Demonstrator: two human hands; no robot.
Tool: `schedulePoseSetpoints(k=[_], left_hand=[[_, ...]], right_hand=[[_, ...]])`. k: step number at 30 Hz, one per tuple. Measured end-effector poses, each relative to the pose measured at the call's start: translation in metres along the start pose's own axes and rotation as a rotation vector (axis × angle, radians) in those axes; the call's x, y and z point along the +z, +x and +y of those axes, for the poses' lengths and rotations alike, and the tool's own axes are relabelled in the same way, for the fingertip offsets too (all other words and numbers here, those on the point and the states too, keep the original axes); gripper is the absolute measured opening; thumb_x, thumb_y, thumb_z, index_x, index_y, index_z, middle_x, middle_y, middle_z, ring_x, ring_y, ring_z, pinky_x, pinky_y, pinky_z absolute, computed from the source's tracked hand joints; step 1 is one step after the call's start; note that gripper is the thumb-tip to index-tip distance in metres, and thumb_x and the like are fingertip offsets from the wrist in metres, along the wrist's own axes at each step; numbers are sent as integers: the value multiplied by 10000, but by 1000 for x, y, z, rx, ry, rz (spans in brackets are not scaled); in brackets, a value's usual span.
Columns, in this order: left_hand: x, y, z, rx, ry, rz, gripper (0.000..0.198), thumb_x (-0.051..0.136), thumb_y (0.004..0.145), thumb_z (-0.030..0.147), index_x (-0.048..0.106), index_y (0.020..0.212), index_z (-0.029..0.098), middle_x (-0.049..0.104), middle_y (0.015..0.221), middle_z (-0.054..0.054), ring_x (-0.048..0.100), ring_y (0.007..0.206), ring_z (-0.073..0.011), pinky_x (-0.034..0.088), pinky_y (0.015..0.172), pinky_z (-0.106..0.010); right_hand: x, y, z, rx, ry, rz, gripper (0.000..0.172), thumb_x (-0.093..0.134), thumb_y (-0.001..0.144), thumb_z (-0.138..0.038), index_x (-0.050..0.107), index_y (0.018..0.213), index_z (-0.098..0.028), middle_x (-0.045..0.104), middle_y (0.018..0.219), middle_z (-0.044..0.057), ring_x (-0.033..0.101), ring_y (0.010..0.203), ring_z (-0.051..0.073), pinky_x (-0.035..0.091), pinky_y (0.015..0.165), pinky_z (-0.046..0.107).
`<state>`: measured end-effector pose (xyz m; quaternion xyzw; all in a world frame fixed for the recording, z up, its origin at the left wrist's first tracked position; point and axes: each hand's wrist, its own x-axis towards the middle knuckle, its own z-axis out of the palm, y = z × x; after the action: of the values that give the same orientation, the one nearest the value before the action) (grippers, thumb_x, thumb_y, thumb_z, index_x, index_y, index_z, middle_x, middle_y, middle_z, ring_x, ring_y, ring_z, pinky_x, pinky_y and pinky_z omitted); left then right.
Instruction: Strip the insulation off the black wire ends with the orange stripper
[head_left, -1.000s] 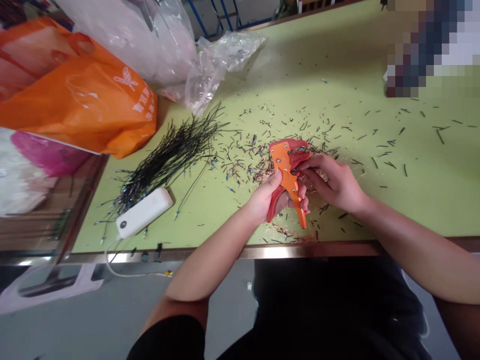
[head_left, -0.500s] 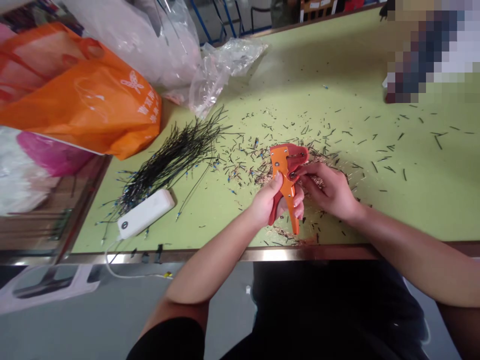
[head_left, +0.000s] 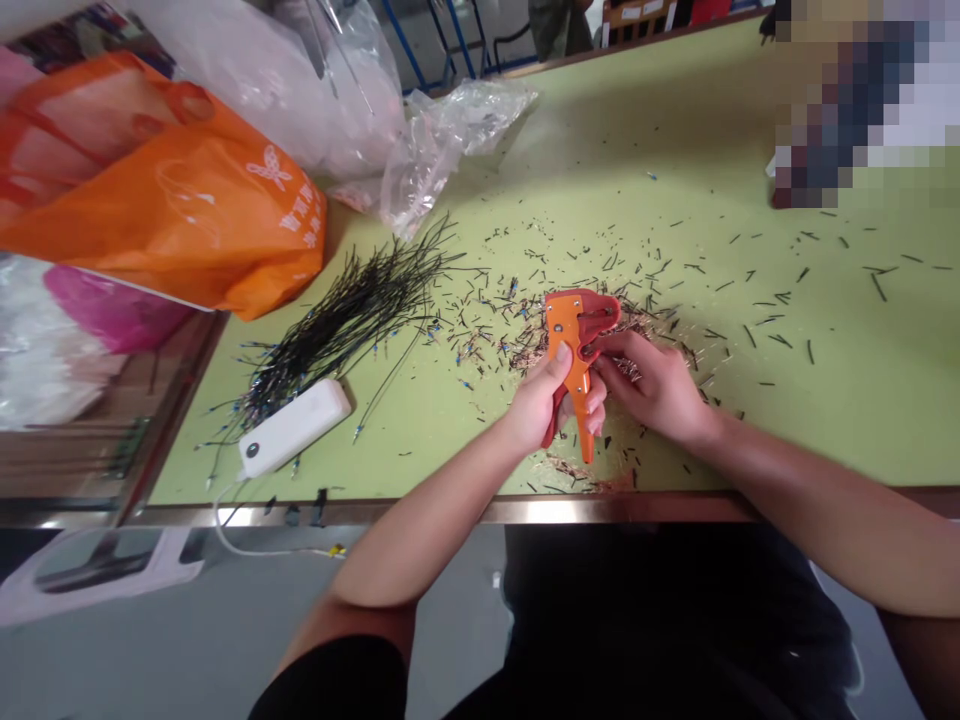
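My left hand [head_left: 541, 400] is wrapped round the handles of an orange and red wire stripper [head_left: 576, 355], its jaw end pointing away from me. On the tool's right side, my right hand [head_left: 656, 385] is closed in a pinch close to the red jaw. Whatever the pinching fingers hold is too small or too hidden to make out. Beneath and around both hands lie black insulation scraps [head_left: 480, 345] and a heap of fine copper strands [head_left: 529, 350]. Off to the left is a bundle of black wires [head_left: 352, 310], many with blue ends.
A white power bank [head_left: 296, 428] with a cable lies by the wire bundle. An orange bag [head_left: 225, 210] and clear plastic bags [head_left: 450, 130] occupy the left back. The metal table edge [head_left: 600, 508] runs in front of me. A blurred-out area covers the far right corner.
The handles of the wire stripper look closer together, squeezed by my left hand. My right hand stays at the jaw, shifted only slightly left.
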<state>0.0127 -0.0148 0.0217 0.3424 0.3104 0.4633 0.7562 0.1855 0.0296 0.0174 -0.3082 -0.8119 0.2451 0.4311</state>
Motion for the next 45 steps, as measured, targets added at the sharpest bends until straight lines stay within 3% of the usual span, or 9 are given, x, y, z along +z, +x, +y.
schedulePoseSetpoints(k=[11, 29, 36, 40, 45], left_hand=[[1, 5, -5, 55, -6, 29, 538, 674, 886, 737, 531, 950, 223, 612, 529, 56, 540, 363, -139, 470, 419, -278], [3, 9, -10, 103, 45, 140, 550, 680, 870, 759, 481, 912, 248, 533, 468, 94, 430, 302, -108, 378, 350, -244], [-11, 8, 0, 91, 39, 139, 552, 676, 898, 705, 541, 1094, 207, 693, 662, 22, 696, 546, -176, 587, 556, -312], [-17, 4, 10, 75, 31, 116, 544, 692, 901, 669, 519, 1138, 211, 706, 701, 22, 712, 576, -182, 612, 596, -333], [-18, 3, 8, 31, 117, 83, 521, 691, 906, 669, 471, 1073, 227, 712, 736, 9, 718, 587, -185, 604, 578, -320]], right_hand=[[-1, -1, 0, -4, -91, -12, 99, 595, 979, -183, 681, 1021, -209, 738, 713, 2, 621, 542, 122, 476, 549, 242], [4, 0, 1, 105, 5, 11, 98, 605, 967, -182, 677, 1028, -207, 821, 881, 42, 758, 683, 163, 560, 615, 265], [-9, 3, 15, 196, 114, 62, 97, 608, 1020, -238, 665, 1094, -213, 819, 946, 49, 783, 769, 166, 595, 661, 277], [-22, 7, 19, 230, 105, 92, 104, 587, 1052, -274, 643, 1124, -224, 816, 944, 39, 767, 743, 151, 599, 664, 280], [-29, 10, 20, 131, -130, 61, 76, 601, 1019, -222, 656, 1071, -230, 816, 906, 32, 772, 724, 167, 573, 630, 277]])
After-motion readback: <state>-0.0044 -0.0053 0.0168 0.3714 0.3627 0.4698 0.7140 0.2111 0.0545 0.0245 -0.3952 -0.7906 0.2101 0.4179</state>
